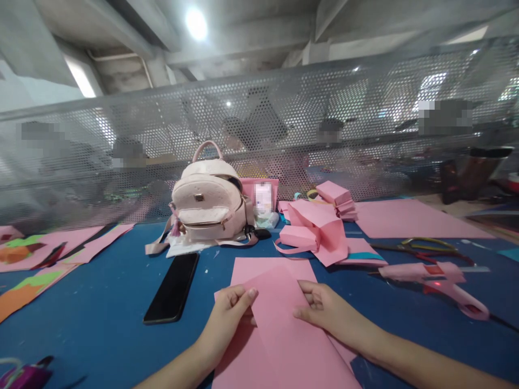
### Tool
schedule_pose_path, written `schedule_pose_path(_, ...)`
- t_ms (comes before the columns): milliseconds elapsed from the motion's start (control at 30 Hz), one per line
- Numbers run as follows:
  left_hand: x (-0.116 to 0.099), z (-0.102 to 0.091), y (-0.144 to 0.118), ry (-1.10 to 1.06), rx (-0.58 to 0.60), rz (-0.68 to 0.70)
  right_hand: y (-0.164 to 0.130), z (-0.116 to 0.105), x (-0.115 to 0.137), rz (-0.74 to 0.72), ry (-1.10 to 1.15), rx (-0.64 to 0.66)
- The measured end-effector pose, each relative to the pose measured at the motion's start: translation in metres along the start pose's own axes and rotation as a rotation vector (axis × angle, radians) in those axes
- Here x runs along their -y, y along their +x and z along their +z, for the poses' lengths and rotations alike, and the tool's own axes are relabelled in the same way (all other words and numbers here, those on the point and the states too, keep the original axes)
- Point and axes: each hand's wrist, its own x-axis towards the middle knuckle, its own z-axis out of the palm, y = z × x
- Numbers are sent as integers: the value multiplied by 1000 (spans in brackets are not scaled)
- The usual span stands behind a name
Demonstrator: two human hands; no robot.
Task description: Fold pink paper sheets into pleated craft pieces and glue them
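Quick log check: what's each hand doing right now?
Left hand: closed, holding the pink sheet at its edge.
Right hand: closed, holding the same sheet's opposite edge.

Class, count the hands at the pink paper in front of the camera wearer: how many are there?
2: the left hand at the left edge of the pink paper, the right hand at its right edge. Some fingers are partly hidden.

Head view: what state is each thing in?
Left fingers: closed on pink sheet
Right fingers: holding its right edge
Pink sheet: lifted, slightly bent
Phone: flat, screen dark
Backpack: upright, top partly open
Glue gun: on its side, red light glowing
Ceiling light: lit
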Motion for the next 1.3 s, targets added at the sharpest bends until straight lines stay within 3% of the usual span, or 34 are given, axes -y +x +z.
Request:
schedule_pose_path(233, 1, -1, 0, -76, 20, -21, -3, 2, 0, -22, -35, 29)
schedule_pose_path(767, 9, -8, -1, -179, 208, -46, -14, 4, -3, 144, -153, -19)
schedule_pose_path(967, 9, -11, -1, -156, 251, -31, -17, 3, -2, 163, -149, 29)
schedule_pose_path(1300, 6, -9, 0, -136, 292, -61, -20, 1, -2, 299, -303, -67)
